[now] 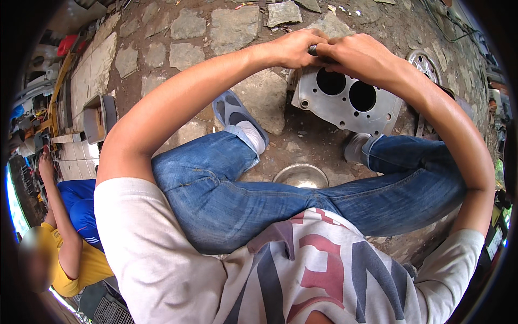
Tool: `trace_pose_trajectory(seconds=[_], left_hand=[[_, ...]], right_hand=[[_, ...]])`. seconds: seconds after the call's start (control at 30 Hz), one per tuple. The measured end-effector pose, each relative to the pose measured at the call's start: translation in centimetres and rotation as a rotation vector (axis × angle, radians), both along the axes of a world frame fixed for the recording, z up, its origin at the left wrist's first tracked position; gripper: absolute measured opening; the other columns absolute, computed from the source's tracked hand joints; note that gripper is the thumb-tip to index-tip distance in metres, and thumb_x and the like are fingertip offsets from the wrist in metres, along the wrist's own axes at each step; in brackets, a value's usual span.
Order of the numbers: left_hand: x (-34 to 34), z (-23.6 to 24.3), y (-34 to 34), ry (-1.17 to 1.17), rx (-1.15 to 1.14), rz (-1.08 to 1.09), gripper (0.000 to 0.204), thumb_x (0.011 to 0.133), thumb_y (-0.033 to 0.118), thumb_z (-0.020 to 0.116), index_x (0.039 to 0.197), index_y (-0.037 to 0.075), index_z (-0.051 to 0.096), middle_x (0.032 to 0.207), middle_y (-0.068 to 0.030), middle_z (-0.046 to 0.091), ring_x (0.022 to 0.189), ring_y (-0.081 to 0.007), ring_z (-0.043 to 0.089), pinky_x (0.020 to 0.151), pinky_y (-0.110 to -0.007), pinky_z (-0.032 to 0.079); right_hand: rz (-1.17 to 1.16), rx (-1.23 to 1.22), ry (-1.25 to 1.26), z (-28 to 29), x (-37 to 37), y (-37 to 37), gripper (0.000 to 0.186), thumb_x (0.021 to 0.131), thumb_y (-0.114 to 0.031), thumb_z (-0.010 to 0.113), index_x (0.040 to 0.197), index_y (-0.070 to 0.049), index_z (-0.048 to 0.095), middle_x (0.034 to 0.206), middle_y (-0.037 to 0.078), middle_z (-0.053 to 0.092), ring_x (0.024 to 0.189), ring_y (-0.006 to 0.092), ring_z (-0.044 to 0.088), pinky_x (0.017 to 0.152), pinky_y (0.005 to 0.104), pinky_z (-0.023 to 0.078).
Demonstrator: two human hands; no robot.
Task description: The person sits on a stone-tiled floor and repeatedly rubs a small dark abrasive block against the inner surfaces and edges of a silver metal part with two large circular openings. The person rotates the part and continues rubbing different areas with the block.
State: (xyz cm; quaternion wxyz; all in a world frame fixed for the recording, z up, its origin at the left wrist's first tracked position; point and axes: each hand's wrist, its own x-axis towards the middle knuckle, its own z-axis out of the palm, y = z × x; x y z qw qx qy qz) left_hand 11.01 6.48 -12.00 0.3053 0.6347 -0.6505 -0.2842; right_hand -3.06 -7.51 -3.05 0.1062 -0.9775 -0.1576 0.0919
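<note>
A grey metal engine block (345, 114) with two large round bores facing up stands on the ground beyond my feet. My left hand (302, 47) is at its far left edge, fingers curled inward. My right hand (359, 54) lies over the far edge, closed, its fingertips meeting those of the left. Between the hands shows a small dark, rounded piece (312, 49), whose kind I cannot make out. The fingers hide what else they grip and part of the block's far side.
A shiny metal bowl (301, 176) lies on the stone-paved ground between my legs. A round metal part with holes (424, 63) is right of the block. At left are a grey bin (108, 120) and a seated person in a yellow shirt (89, 270), near cluttered parts.
</note>
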Motion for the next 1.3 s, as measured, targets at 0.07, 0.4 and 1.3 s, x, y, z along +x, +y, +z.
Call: trace_pose_trajectory(seconds=[0.07,0.4,1.3], left_hand=[[0.1,0.2,-0.2,-0.034,0.029,0.0,0.041,0.084,0.033,0.076,0.117,0.009,0.068,0.126,-0.0127,0.059,0.122,-0.0291,0.054,0.103,-0.041,0.043],[1.0,0.1,0.0,0.046,0.069,0.009,0.048,0.082,0.035,0.076,0.121,0.008,0.066,0.128,-0.0146,0.06,0.12,-0.0321,0.057,0.103,-0.04,0.045],[0.9,0.4,-0.8,0.027,0.102,-0.031,0.045,0.079,0.034,0.079,0.115,0.008,0.07,0.131,-0.0114,0.06,0.123,-0.0306,0.055,0.105,-0.039,0.043]], right_hand=[[0.021,-0.009,-0.008,-0.3,0.4,-0.1,0.023,0.087,-0.024,0.068,0.1,-0.006,0.063,0.08,0.017,0.07,0.078,0.0363,0.07,0.068,0.0471,0.055],[0.035,0.014,-0.016,0.0,0.8,-0.1,0.022,0.088,-0.024,0.067,0.098,-0.005,0.064,0.08,0.018,0.069,0.077,0.0368,0.069,0.067,0.047,0.054],[0.103,-0.056,-0.105,0.4,0.4,-0.2,0.031,0.087,-0.026,0.068,0.107,-0.005,0.059,0.077,0.015,0.069,0.073,0.0351,0.07,0.063,0.0437,0.056]])
